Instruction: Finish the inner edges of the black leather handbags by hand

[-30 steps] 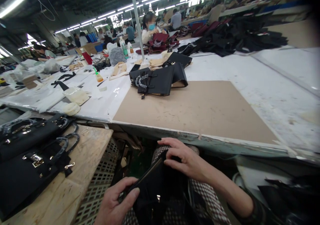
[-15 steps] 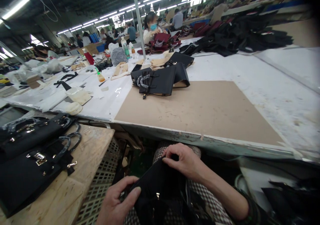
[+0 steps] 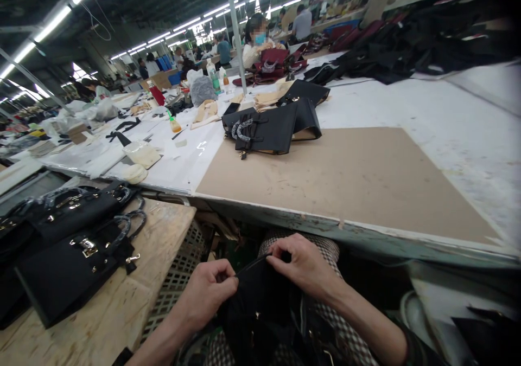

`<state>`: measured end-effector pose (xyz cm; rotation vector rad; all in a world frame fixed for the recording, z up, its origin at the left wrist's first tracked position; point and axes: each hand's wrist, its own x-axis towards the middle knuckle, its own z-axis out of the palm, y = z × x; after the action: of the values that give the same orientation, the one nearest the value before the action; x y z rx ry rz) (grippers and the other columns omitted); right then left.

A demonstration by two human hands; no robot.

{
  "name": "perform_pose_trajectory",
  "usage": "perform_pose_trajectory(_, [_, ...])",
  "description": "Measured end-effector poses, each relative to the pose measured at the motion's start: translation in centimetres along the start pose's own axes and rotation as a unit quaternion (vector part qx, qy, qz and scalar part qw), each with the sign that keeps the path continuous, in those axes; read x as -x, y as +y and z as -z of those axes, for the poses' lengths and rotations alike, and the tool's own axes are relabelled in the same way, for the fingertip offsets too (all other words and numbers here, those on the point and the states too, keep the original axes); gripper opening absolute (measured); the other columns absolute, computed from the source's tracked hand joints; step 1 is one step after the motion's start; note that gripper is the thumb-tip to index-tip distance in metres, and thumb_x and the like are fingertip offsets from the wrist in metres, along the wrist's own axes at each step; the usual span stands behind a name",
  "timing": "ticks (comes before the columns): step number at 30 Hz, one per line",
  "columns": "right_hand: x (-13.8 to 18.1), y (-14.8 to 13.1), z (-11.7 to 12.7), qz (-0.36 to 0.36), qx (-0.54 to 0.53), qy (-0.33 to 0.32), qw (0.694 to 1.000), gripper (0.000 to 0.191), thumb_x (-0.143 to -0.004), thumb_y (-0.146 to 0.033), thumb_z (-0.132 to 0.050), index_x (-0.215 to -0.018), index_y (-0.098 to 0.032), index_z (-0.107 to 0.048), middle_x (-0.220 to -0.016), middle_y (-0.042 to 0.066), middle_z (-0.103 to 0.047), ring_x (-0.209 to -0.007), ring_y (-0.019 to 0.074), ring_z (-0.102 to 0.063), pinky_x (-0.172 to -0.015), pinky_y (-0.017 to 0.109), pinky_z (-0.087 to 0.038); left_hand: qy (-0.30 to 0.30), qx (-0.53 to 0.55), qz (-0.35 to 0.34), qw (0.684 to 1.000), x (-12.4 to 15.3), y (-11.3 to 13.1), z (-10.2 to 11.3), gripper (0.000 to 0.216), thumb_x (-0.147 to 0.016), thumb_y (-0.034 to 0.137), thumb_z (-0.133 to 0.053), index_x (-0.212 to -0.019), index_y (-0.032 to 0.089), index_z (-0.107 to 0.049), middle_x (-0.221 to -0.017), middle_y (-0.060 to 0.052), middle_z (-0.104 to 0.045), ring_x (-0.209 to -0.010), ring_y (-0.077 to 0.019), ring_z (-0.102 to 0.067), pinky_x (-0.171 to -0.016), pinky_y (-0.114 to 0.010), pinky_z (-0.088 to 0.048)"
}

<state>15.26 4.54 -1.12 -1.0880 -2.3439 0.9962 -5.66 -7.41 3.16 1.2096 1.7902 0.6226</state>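
Note:
A black handbag (image 3: 260, 306) rests on my lap, over checked cloth, its lower part dark and hard to make out. My left hand (image 3: 211, 287) pinches the bag's upper edge on the left, thumb against fingers. A short way to the right, my right hand (image 3: 299, 260) grips the same edge between thumb and fingertips. Small bits of metal hardware show on the bag's front.
On the wooden board (image 3: 163, 236) at left lie finished-looking black handbags (image 3: 77, 268) with wrapped handles. Ahead, another black bag (image 3: 268, 130) lies on brown cardboard (image 3: 358, 176). A glue bottle (image 3: 174, 123) stands on the white table. A masked person (image 3: 254, 51) sits beyond.
My left hand has moved up and inward along the bag's edge, nearer my right hand, its fingers now pinched closer. My view has turned slightly left.

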Motion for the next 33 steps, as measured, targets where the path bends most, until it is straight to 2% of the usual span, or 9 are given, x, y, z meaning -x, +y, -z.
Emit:
perform_pose_trajectory(6, [0.3,0.0,0.0,-0.009,0.001,0.005,1.0,0.011,-0.081,-0.024,-0.065,-0.07,-0.021,-0.066,-0.077,0.0,-0.072,-0.083,0.0221,-0.061,-0.077,0.034,-0.041,-0.041,-0.138,-0.063,0.987,-1.8,2.0,-0.4,0.026,-0.082,0.028,-0.05,-0.061,0.015,-0.061,-0.058,0.004,-0.047,-0.058,-0.0109,-0.042,-0.054,-0.023,-0.026])
perform_pose_trajectory(9, [0.6,-0.2,-0.2,-0.004,-0.001,0.016,1.0,0.012,-0.081,-0.021,-0.065,-0.069,-0.021,-0.065,-0.075,-0.001,-0.071,-0.08,0.0207,-0.061,-0.077,0.033,-0.041,-0.07,-0.188,-0.09,0.976,-3.4,3.0,-1.0,0.03,-0.082,0.028,-0.048,-0.055,0.016,-0.052,-0.059,0.003,-0.045,-0.059,-0.011,-0.043,-0.054,-0.024,-0.026])
perform_pose_trajectory(13, [0.8,-0.1,-0.3,-0.002,-0.008,0.026,1.0,0.013,-0.081,-0.019,-0.065,-0.068,-0.02,-0.064,-0.074,-0.001,-0.071,-0.079,0.0195,-0.061,-0.077,0.032,-0.04,-0.098,-0.193,-0.118,0.969,-5.4,3.5,-2.5,0.027,-0.081,0.026,-0.047,-0.055,0.017,-0.044,-0.059,0.003,-0.043,-0.058,-0.0108,-0.042,-0.054,-0.024,-0.024])
perform_pose_trajectory(16, [0.9,0.2,-0.1,0.0,-0.015,0.023,1.0,0.013,-0.081,-0.021,-0.066,-0.069,-0.021,-0.065,-0.076,-0.002,-0.072,-0.08,0.0197,-0.061,-0.077,0.032,-0.04,-0.115,-0.18,-0.139,0.967,-5.8,3.3,-2.8,0.025,-0.081,0.024,-0.046,-0.058,0.017,-0.042,-0.06,0.004,-0.043,-0.059,-0.0106,-0.042,-0.055,-0.025,-0.024])
perform_pose_trajectory(20, [0.8,0.6,0.0,-0.016,-0.003,0.009,1.0,0.011,-0.082,-0.025,-0.066,-0.072,-0.022,-0.067,-0.077,-0.001,-0.072,-0.082,0.0214,-0.06,-0.076,0.031,-0.041,-0.137,-0.17,-0.124,0.968,-4.6,2.4,-1.7,0.026,-0.085,0.025,-0.044,-0.061,0.017,-0.045,-0.065,0.003,-0.048,-0.064,-0.0117,-0.046,-0.057,-0.024,-0.027])
perform_pose_trajectory(25, [0.5,0.4,-0.4,-0.026,0.01,-0.002,1.0,0.011,-0.082,-0.025,-0.065,-0.072,-0.022,-0.068,-0.075,-0.001,-0.071,-0.081,0.0216,-0.06,-0.075,0.031,-0.041,-0.099,-0.159,-0.043,0.981,-1.4,0.2,0.2,0.031,-0.089,0.029,-0.042,-0.062,0.017,-0.048,-0.065,0.003,-0.047,-0.064,-0.0123,-0.045,-0.057,-0.024,-0.028])
perform_pose_trajectory(30, [0.5,0.0,-0.7,-0.02,0.014,-0.006,1.0,0.012,-0.082,-0.026,-0.066,-0.071,-0.022,-0.068,-0.074,-0.001,-0.071,-0.081,0.0218,-0.06,-0.075,0.032,-0.041,-0.085,-0.108,-0.004,0.991,1.4,-1.2,1.5,0.032,-0.09,0.03,-0.042,-0.07,0.016,-0.062,-0.074,0.001,-0.055,-0.071,-0.0144,-0.052,-0.061,-0.023,-0.034])
perform_pose_trajectory(33, [0.5,-0.1,-0.7,-0.021,0.016,-0.002,1.0,0.012,-0.082,-0.026,-0.066,-0.071,-0.022,-0.068,-0.074,0.0,-0.071,-0.082,0.0218,-0.06,-0.075,0.032,-0.04,-0.117,-0.075,0.003,0.99,1.6,-0.6,2.3,0.023,-0.083,0.023,-0.048,-0.081,0.016,-0.07,-0.082,0.0,-0.062,-0.08,-0.0167,-0.057,-0.067,-0.023,-0.038])
